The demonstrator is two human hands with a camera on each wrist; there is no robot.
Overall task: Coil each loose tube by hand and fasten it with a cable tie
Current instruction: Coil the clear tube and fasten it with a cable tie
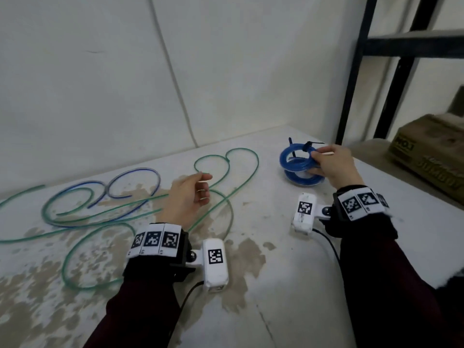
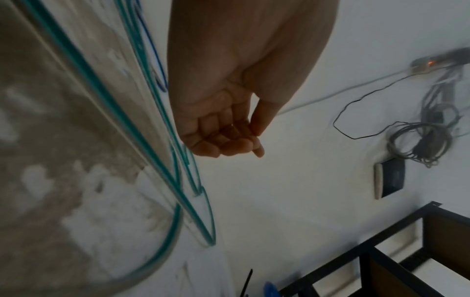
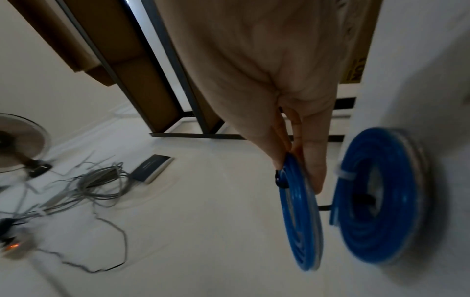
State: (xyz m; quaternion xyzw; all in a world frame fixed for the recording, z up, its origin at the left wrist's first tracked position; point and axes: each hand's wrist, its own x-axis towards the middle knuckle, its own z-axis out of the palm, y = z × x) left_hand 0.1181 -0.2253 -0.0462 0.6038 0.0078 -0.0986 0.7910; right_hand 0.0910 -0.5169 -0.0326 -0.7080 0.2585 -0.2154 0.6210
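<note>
With the right hand (image 1: 334, 164) pinching the tied blue coil (image 3: 300, 221) just above the stack (image 3: 381, 199), lower it flat, while the empty, loosely curled left hand (image 1: 187, 194) takes a green tube (image 1: 241, 187).

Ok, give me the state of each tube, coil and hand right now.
held blue coil: coiled, fastened with a black tie, pinched in the right hand.
second blue coil: coiled, tied, lying on the table.
green tubes: loose, uncoiled.
loose blue tube: uncoiled among the green tubes.
left hand: empty, fingers loosely curled above the green tubes.
</note>
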